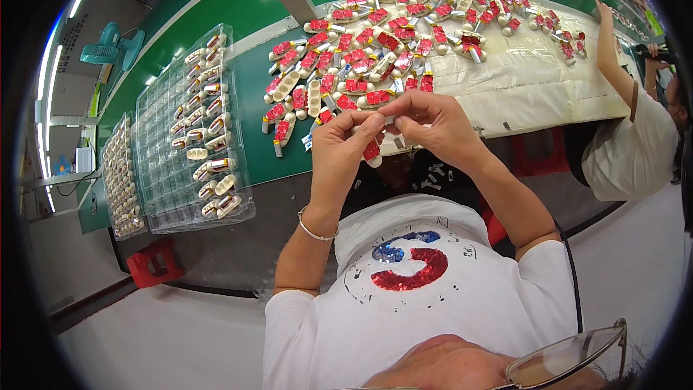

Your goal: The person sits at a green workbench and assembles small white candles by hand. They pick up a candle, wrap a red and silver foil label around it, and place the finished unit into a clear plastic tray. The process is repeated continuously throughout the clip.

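Two hands (343, 139) near table edge (292, 170)

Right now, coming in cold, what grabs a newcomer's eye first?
The sprawling pile of red-and-white pieces across the upper middle. Just below it, the left hand and right hand meet, a similar piece showing beneath the fingertips. Then the clear compartment tray at left, with cream-coloured pieces along its right side.

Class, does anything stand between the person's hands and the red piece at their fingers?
Nothing visible does: the left hand appears to hold the red piece directly; the right hand is close beside it, its exact contact unclear.
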`<state>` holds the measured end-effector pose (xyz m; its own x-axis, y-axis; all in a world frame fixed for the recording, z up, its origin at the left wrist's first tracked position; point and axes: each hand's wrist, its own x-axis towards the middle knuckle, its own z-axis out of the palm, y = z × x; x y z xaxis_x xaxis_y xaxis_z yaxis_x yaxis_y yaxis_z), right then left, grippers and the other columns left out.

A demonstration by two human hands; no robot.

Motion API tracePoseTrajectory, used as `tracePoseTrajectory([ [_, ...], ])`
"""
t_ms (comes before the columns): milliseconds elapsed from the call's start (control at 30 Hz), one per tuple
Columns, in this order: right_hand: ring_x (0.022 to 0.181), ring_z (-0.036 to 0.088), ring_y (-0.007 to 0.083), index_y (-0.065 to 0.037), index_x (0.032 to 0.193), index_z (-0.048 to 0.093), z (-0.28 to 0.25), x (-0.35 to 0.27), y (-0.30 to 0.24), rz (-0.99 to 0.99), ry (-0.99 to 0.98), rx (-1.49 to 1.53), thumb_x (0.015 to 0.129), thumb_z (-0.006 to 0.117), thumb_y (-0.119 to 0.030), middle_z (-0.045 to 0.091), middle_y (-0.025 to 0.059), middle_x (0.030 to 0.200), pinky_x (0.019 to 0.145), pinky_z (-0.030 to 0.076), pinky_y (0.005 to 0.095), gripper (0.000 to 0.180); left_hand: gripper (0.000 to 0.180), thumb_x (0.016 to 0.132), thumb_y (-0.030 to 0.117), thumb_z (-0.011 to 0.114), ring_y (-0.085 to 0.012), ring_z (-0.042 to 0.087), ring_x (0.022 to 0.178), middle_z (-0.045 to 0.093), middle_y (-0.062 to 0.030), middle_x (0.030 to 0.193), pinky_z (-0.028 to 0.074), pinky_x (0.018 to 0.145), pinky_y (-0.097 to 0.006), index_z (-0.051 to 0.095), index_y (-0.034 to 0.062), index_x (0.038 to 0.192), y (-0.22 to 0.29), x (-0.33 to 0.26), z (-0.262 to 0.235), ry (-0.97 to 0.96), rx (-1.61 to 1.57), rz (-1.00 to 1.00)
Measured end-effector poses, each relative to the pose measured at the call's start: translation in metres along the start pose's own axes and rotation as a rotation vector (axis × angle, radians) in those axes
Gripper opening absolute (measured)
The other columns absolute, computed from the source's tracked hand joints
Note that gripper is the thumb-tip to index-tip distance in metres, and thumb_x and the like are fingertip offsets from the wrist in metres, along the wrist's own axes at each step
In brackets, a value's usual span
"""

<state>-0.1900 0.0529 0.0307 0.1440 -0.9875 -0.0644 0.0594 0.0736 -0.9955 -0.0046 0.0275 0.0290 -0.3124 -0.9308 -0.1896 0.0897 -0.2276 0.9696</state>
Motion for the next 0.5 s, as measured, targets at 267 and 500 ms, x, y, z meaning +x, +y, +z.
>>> tracePoseTrajectory([
  [267,0.071,0.068,0.0229,-0.005,0.095,0.066,-0.007,-0.002,-0.012,-0.682,0.058,-0.898,0.079,0.068,-0.003,0.069,0.0072,0.084,0.06,0.053,0.0328,0.016,0.019,0.09,0.015,0.068,-0.0135,0.066,0.069,0.07,-0.0106,0.081,0.054,0.065,-0.026,0.069,-0.0037,0.093,-0.001,0.014,-0.011,-0.062,-0.189,-0.19],
  [500,0.064,0.064,0.0222,-0.007,0.085,0.058,-0.02,0.006,-0.019,-0.702,-0.166,-1.144,0.077,0.069,-0.006,0.061,0.0052,0.072,0.054,0.049,0.0349,0.014,0.023,0.088,0.016,0.07,-0.0148,0.069,0.071,0.07,-0.0111,0.082,0.057,0.066,-0.025,0.07,-0.006,0.096,-0.001,0.028,-0.017,-0.146,-0.23,-0.331],
])
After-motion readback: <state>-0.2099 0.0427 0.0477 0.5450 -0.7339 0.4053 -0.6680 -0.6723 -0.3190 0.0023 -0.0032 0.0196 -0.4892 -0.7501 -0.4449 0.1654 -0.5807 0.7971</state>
